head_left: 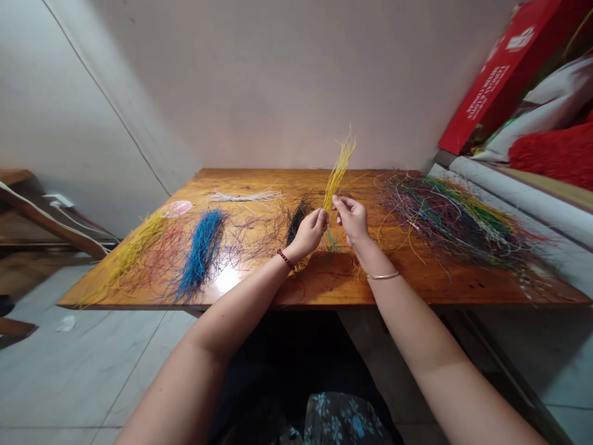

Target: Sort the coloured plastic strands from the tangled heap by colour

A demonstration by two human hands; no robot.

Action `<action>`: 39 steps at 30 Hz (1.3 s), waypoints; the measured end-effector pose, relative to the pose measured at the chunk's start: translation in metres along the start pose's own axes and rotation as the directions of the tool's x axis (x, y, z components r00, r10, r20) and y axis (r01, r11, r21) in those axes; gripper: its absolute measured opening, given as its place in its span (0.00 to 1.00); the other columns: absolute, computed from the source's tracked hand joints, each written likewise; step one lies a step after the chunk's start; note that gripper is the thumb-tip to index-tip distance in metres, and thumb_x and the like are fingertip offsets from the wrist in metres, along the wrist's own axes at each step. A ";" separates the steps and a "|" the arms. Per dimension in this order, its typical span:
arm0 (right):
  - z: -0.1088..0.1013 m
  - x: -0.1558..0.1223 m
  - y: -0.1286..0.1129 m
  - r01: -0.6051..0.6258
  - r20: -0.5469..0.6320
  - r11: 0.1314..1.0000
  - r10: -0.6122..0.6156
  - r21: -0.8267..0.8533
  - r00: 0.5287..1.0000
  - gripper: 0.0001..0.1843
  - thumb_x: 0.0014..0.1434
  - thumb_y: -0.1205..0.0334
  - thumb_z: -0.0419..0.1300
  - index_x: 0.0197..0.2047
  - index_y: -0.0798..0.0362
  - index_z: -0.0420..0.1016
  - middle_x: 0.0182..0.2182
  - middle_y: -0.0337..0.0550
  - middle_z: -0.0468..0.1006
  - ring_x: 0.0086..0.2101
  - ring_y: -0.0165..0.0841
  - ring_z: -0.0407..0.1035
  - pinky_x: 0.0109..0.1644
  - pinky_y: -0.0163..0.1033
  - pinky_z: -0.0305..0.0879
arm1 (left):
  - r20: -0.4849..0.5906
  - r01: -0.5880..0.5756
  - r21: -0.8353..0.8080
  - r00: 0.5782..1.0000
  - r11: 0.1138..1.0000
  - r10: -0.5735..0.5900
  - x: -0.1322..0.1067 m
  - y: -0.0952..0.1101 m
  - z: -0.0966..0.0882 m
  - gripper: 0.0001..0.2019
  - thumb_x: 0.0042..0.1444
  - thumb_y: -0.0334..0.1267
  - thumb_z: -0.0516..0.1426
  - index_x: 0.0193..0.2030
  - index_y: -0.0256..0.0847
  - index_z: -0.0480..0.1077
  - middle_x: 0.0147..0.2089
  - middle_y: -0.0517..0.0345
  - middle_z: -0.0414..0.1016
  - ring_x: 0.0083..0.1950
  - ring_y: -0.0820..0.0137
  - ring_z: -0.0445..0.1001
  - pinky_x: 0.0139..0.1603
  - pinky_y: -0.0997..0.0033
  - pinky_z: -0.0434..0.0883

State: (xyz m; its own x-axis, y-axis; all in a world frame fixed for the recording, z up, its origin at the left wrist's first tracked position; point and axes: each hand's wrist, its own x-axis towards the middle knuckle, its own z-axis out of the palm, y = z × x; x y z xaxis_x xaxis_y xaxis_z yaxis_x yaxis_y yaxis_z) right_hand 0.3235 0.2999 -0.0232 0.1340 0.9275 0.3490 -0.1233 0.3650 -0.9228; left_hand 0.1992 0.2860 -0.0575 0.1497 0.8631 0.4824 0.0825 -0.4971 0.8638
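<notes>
Wooden table (pixel 324 290) against a plain wall, filling the middle of the view. On its right end, a big tangled heap (pixel 454 219) of mixed strands: green, red, yellow, white, all jumbled together. Toward the left end, single-colour lots laid apart: yellow pile (pixel 134 247), pinkish-red strands (pixel 162 256) beside it, blue bundle (pixel 201 250), then a black bundle (pixel 296 219) nearer the centre and thin white strands (pixel 245 196) by the far edge (also a small pink disc (pixel 176 208), purpose unclear).

Above the table's centre, held upright: a slim yellow bundle (pixel 338 170), tips fanning upward, lower ends hidden behind the hands. Left hand (pixel 311 232) closed around its lower part, fingers curled. Right hand (pixel 353 219) pinching it just beside, thumb and fingertips pressed on the strands. Hands nearly touching. Red bead bracelet (pixel 285 258) on the left wrist, thin silver bangle (pixel 382 275) on the right.

Judging by the lay: several colours already separated out, heap on the right large and mixed, so likely well short of finished.
</notes>
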 end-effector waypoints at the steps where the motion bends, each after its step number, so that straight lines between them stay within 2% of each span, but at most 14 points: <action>1: 0.000 0.000 -0.001 -0.004 0.007 1.000 0.004 0.003 1.000 0.28 0.46 0.37 0.69 0.34 0.56 0.78 0.25 0.38 0.74 0.17 0.20 0.56 0.18 0.30 0.52 | 0.002 -0.004 0.011 1.000 1.000 0.004 0.000 0.001 0.000 0.23 0.69 0.57 0.46 0.31 0.39 0.60 0.26 0.62 0.60 0.26 0.75 0.57 0.27 0.76 0.57; 6: 0.002 -0.003 -0.004 -0.024 0.017 0.999 0.024 0.030 1.000 0.29 0.41 0.38 0.73 0.33 0.57 0.79 0.23 0.36 0.73 0.18 0.20 0.55 0.18 0.29 0.52 | 0.019 -0.024 0.063 1.000 0.998 0.023 -0.003 0.005 -0.001 0.21 0.70 0.52 0.48 0.30 0.39 0.61 0.27 0.60 0.62 0.28 0.75 0.58 0.29 0.75 0.57; 11: 0.002 -0.004 -0.004 -0.016 0.044 1.000 0.016 0.000 0.999 0.27 0.40 0.40 0.73 0.27 0.56 0.74 0.20 0.36 0.71 0.19 0.21 0.56 0.19 0.29 0.53 | 0.049 -0.032 0.092 0.998 0.995 0.028 -0.004 0.006 -0.001 0.20 0.70 0.51 0.48 0.32 0.38 0.62 0.28 0.60 0.63 0.29 0.74 0.58 0.30 0.75 0.58; 16: 0.001 -0.004 -0.004 0.008 0.064 1.000 -0.008 -0.002 0.998 0.25 0.43 0.41 0.72 0.25 0.55 0.73 0.19 0.34 0.67 0.20 0.22 0.55 0.20 0.30 0.52 | 0.049 -0.006 0.015 0.999 1.000 0.005 -0.004 0.005 -0.001 0.23 0.69 0.55 0.47 0.31 0.38 0.62 0.27 0.60 0.61 0.27 0.75 0.57 0.27 0.75 0.57; 22: 0.002 -0.005 -0.006 0.016 0.068 1.000 -0.016 0.006 0.998 0.26 0.43 0.41 0.72 0.24 0.54 0.69 0.20 0.35 0.68 0.20 0.22 0.56 0.22 0.30 0.56 | 0.022 0.048 -0.119 0.999 0.992 -0.046 -0.003 0.001 0.002 0.25 0.66 0.61 0.48 0.31 0.39 0.62 0.25 0.63 0.57 0.24 0.76 0.54 0.25 0.76 0.55; 25: 0.002 -0.004 -0.005 0.004 0.061 1.000 -0.006 0.028 0.998 0.25 0.42 0.41 0.72 0.26 0.55 0.71 0.21 0.34 0.69 0.21 0.22 0.57 0.22 0.30 0.56 | 0.007 0.061 -0.170 0.998 0.984 -0.060 -0.002 0.001 0.003 0.25 0.67 0.61 0.47 0.32 0.40 0.61 0.24 0.65 0.55 0.23 0.77 0.53 0.24 0.77 0.55; 29: 0.002 -0.003 -0.003 -0.010 0.059 0.999 0.007 0.053 0.998 0.25 0.42 0.42 0.73 0.29 0.56 0.75 0.22 0.35 0.70 0.20 0.21 0.57 0.21 0.29 0.56 | -0.035 0.054 -0.162 0.998 0.985 -0.061 -0.003 0.003 0.002 0.24 0.68 0.60 0.46 0.32 0.40 0.59 0.23 0.65 0.56 0.22 0.77 0.54 0.23 0.77 0.55; 34: 0.001 -0.003 -0.004 -0.021 0.060 1.000 0.020 0.021 0.998 0.27 0.41 0.39 0.73 0.26 0.55 0.73 0.21 0.35 0.70 0.19 0.21 0.57 0.20 0.30 0.56 | -0.053 0.071 -0.129 0.996 0.989 -0.078 -0.003 0.009 0.001 0.23 0.69 0.58 0.46 0.34 0.40 0.61 0.24 0.64 0.59 0.22 0.77 0.55 0.24 0.77 0.56; 39: 0.001 -0.003 -0.002 0.012 0.073 1.000 -0.014 0.020 0.997 0.27 0.43 0.39 0.73 0.27 0.55 0.73 0.22 0.36 0.71 0.19 0.22 0.59 0.21 0.30 0.59 | -0.037 0.096 -0.154 0.994 0.983 -0.103 -0.002 0.008 0.000 0.23 0.68 0.59 0.47 0.33 0.40 0.60 0.23 0.65 0.57 0.22 0.77 0.54 0.23 0.76 0.55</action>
State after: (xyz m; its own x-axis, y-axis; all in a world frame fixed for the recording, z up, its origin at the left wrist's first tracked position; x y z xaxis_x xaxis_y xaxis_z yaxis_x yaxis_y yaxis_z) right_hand 0.3227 0.2962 -0.0220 0.0637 0.9259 0.3724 -0.1414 0.3778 -0.9150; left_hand 0.1997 0.2798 -0.0513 0.1035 0.9124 0.3960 -0.0566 -0.3921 0.9182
